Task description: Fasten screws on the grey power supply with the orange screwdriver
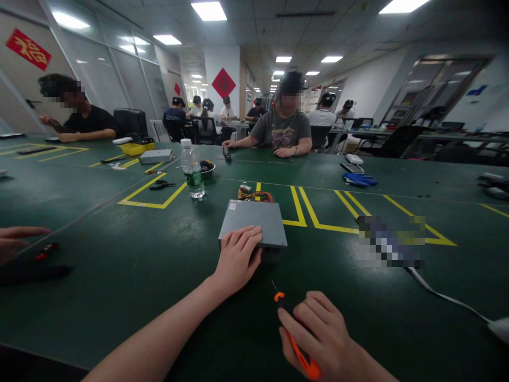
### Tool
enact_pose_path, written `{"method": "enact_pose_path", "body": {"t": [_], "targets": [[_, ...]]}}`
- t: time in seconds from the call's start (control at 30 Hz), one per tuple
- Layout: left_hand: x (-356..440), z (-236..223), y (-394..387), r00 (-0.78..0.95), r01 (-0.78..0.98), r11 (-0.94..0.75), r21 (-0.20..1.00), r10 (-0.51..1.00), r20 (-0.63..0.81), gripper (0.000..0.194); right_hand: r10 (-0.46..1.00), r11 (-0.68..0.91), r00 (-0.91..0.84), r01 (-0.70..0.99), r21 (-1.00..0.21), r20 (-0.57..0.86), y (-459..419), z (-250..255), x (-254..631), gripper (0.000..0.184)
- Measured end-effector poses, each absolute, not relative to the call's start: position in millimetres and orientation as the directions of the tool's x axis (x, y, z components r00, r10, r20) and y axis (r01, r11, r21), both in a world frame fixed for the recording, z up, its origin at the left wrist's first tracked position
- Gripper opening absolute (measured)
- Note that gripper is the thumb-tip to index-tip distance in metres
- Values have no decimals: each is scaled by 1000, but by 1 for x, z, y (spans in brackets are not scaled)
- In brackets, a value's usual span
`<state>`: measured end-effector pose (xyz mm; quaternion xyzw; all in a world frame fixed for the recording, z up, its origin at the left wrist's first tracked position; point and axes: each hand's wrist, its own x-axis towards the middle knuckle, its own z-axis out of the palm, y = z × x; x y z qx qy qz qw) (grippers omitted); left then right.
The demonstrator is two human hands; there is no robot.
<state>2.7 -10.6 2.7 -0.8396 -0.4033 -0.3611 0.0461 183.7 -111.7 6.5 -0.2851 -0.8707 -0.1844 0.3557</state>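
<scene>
The box [254, 216] is grey, the screwdriver [304, 359] orange-and-black, the tabletop [159, 249] green.

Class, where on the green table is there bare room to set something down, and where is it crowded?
The table is bare between the left forearm and the red item, and between the metal box and the pixelated object. It is crowded where the bottle stands by the bowl, and around the yellow basket.

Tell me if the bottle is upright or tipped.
Upright: the bottle stands on its base on the table, its white cap at the top.
</scene>
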Motion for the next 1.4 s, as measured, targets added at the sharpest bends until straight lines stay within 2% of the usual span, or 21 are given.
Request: {"method": "enact_pose_path", "body": {"t": [0.17, 0.47, 1.4], "targets": [[2, 5, -12, 423, 711, -670, 213, 650, 632, 25, 281, 754, -536, 637, 162, 796, -113, 14, 196, 12], [2, 4, -11, 424, 705, -675, 217, 647, 633, 25, 275, 701, -543, 678, 221, 793, -112, 8, 204, 11], [2, 4, -11, 423, 704, -673, 224, 652, 630, 25, 282, 702, -543, 679, 216, 791, -112, 12, 200, 12]]}}
